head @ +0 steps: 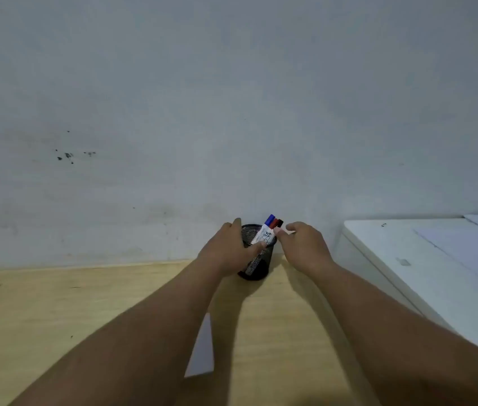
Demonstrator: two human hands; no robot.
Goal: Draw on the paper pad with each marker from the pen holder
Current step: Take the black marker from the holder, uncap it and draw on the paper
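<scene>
A person reaches with both hands for a black mesh holder (256, 259) standing on a wooden desk (41, 317) against a pale wall (231, 98). The left hand (227, 249) wraps the holder's left side, thumb across the mesh, steadying it. The right hand (302, 244) hovers at the holder's right rim, fingers loosely spread and gripping nothing, its fingertips just beside the markers (268, 231). Three markers lean together inside the holder, their blue, red and black caps tilted toward its right rim. A sheet of white paper (202, 353), likely the pad, lies on the desk nearer the person than the holder, partly hidden between the forearms. A white cabinet (407, 259) stands to the holder's right.

The step in hand appears to be picking the first marker. To do it well, the left hand should keep the light holder pinned while the right pinches a single cap and lifts along the marker's lean, so the other two stay put and the holder does not tip.
</scene>
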